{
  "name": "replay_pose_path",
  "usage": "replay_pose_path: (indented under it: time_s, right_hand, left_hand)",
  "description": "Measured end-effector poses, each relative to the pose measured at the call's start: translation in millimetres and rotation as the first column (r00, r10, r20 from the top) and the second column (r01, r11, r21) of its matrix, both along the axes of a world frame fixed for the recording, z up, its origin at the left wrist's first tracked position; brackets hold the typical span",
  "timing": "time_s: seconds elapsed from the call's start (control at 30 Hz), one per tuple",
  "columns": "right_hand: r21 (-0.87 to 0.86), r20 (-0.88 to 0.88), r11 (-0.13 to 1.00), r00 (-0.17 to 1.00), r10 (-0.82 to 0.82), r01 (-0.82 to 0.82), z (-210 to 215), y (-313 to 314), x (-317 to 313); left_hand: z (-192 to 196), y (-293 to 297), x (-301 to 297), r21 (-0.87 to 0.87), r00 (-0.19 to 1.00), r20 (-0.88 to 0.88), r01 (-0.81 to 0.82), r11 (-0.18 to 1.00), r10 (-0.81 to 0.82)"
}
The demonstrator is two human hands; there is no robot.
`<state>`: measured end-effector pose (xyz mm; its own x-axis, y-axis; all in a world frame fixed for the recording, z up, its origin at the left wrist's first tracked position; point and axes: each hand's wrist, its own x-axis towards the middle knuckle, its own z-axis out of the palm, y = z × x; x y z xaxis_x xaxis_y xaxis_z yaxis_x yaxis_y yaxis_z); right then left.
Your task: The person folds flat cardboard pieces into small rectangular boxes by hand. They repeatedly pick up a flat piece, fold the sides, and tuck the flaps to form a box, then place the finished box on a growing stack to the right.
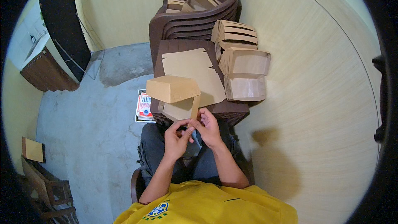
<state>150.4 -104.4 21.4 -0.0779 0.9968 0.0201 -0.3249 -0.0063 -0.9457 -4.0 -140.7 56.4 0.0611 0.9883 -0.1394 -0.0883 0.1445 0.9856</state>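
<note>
A partly folded brown cardboard takeaway box (171, 89) is held over my lap, at the near edge of a dark brown table (234, 111). One half of it stands up as a shaped lid; a narrow side wall runs down to my fingers. My left hand (177, 139) pinches the near corner of the box, its thumb pointing right. Close beside it, my right hand (207, 128) grips the same corner with thumb and fingers. The exact fold between the fingertips is hidden. Beyond the box, a flat cardboard blank (188, 63) lies on the table.
Folded open boxes (248, 72) are nested at the table's right, by the wall. Another nested stack (238, 33) sits behind them. Stacked brown plastic chairs (186, 27) stand at the back with more boxes (202, 1) on top. A carton with printed packs (145, 105) rests on the floor left.
</note>
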Motion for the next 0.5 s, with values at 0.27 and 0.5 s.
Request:
replay_pose_path:
  time_s: [0.27, 0.5]
  right_hand:
    - [0.266, 0.269, 0.928, 0.904, -0.331, 0.261, 64.3, -5.7, 70.0]
    - [0.428, 0.899, 0.873, 0.209, -0.385, -0.234, 118.0, -48.0, 110.9]
  left_hand:
    - [22.0, -5.4, -20.9, 0.517, 0.718, -0.659, 0.214, 0.829, 0.225]
    - [38.0, -21.6, -47.4, 0.428, 0.417, -0.888, 0.594, 0.681, 0.194]
